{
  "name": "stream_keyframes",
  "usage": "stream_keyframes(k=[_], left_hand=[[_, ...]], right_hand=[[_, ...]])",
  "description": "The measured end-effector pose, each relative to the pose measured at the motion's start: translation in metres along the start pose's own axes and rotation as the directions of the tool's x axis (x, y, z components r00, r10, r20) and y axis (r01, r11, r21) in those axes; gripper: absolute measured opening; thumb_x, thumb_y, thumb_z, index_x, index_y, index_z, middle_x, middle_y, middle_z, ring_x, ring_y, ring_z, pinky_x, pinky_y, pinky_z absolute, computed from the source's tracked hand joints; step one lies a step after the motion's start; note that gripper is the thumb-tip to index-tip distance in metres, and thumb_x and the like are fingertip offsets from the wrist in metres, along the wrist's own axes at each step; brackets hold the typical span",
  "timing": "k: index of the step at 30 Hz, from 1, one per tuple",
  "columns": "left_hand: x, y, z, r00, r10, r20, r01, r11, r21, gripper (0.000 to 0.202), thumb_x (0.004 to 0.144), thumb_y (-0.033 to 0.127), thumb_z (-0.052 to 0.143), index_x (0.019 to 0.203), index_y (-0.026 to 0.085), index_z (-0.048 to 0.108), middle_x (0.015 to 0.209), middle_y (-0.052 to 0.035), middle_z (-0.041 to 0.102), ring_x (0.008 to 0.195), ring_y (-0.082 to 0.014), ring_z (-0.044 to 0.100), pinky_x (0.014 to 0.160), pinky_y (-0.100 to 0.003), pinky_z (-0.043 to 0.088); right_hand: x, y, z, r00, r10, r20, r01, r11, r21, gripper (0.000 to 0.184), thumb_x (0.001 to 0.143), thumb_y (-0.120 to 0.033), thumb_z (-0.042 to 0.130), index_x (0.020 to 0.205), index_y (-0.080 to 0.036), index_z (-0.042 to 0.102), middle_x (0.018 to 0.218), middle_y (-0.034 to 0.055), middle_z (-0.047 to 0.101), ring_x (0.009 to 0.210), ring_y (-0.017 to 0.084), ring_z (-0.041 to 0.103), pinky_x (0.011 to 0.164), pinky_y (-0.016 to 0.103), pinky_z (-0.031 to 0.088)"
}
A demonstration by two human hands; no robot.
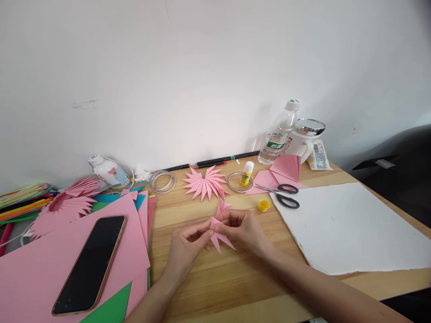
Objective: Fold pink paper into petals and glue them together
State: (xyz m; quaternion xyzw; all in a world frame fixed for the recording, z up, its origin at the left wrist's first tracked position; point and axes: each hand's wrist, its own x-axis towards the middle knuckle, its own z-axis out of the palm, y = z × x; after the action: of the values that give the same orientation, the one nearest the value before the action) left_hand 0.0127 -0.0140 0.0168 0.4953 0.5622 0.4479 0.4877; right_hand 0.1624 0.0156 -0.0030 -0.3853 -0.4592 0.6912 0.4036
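Over the middle of the wooden table, my left hand (190, 240) and my right hand (244, 229) pinch a folded pink paper piece (220, 237) between thumbs and fingers. Pointed tips of it stick out downward below my thumbs. Just beyond my right fingers a small pink folded paper (222, 207) shows; whether it joins the held piece I cannot tell. Farther back lies a pink paper star (206, 181) made of many folded points. A yellow glue stick (247, 174) stands uncapped inside a roll of tape (232, 181), with its yellow cap (263, 205) nearer my right hand.
Black-handled scissors (286, 196) rest beside pink paper (286, 169) and a white board (357, 229). A water bottle (278, 134) and white mug (305, 139) stand behind. At left, a phone (90, 264) lies on coloured paper (134, 237), near a folded pink ring (63, 211) and another tape roll (162, 181).
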Motion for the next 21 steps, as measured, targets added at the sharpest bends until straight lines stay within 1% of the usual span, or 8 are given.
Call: stream_keyframes(k=[5,11,14,17,19,21], left_hand=[[-0.0003,0.0008,-0.0001,1.0,-0.003,0.019,0.003,1.0,-0.021,0.018,0.062,0.023,0.07,0.08,0.019,0.075,0.057,-0.0009,0.067,0.045,-0.0121,0.054,0.047,-0.023,0.049],[-0.002,-0.0004,0.0016,0.997,-0.04,0.06,0.044,0.998,-0.054,0.022,0.062,0.024,0.071,0.082,0.018,0.074,0.06,-0.0011,0.068,0.046,-0.0127,0.056,0.048,-0.024,0.049],[-0.0026,0.0007,0.0025,0.995,-0.05,0.085,0.056,0.996,-0.069,0.025,0.063,0.027,0.071,0.085,0.016,0.072,0.064,-0.0026,0.068,0.049,-0.013,0.057,0.048,-0.024,0.049],[-0.0019,0.002,0.0018,0.997,-0.05,0.063,0.055,0.995,-0.082,0.032,0.067,0.032,0.068,0.095,0.015,0.067,0.066,-0.0022,0.067,0.052,-0.0131,0.059,0.051,-0.024,0.05],[-0.0011,0.0015,0.001,0.996,-0.065,0.062,0.071,0.992,-0.101,0.037,0.069,0.035,0.066,0.101,0.015,0.063,0.068,-0.0018,0.067,0.053,-0.0133,0.06,0.053,-0.025,0.05],[-0.0007,-0.0001,0.0006,0.992,-0.079,0.097,0.089,0.99,-0.106,0.036,0.068,0.035,0.067,0.098,0.015,0.062,0.072,-0.0033,0.067,0.059,-0.0145,0.061,0.053,-0.025,0.05]], right_hand=[[-0.0005,-0.0004,-0.0011,1.0,0.012,0.024,-0.013,1.0,0.02,0.032,0.059,-0.04,0.076,0.072,-0.013,0.065,0.07,0.0041,0.067,0.059,0.012,0.058,0.054,0.022,0.043],[-0.0018,-0.0015,-0.0027,0.999,0.037,0.025,-0.037,0.999,0.033,0.033,0.057,-0.042,0.076,0.066,-0.013,0.062,0.063,0.0025,0.063,0.054,0.011,0.054,0.051,0.023,0.04],[-0.0018,-0.0037,-0.0024,0.999,0.047,0.005,-0.047,0.997,0.059,0.032,0.055,-0.04,0.078,0.063,-0.013,0.061,0.06,0.0009,0.061,0.053,0.01,0.053,0.051,0.023,0.04],[-0.0007,-0.0061,-0.0005,0.998,0.056,-0.024,-0.053,0.993,0.109,0.032,0.055,-0.04,0.078,0.064,-0.014,0.061,0.061,-0.0006,0.06,0.054,0.01,0.053,0.054,0.023,0.04],[0.0004,-0.0065,0.0004,0.999,0.041,-0.033,-0.037,0.992,0.124,0.033,0.056,-0.041,0.077,0.067,-0.014,0.06,0.062,-0.0012,0.06,0.055,0.01,0.053,0.056,0.022,0.04],[0.0016,-0.0058,0.0006,1.0,0.017,-0.023,-0.015,0.993,0.114,0.033,0.059,-0.041,0.076,0.07,-0.014,0.06,0.065,-0.0004,0.061,0.058,0.01,0.054,0.058,0.022,0.04]])
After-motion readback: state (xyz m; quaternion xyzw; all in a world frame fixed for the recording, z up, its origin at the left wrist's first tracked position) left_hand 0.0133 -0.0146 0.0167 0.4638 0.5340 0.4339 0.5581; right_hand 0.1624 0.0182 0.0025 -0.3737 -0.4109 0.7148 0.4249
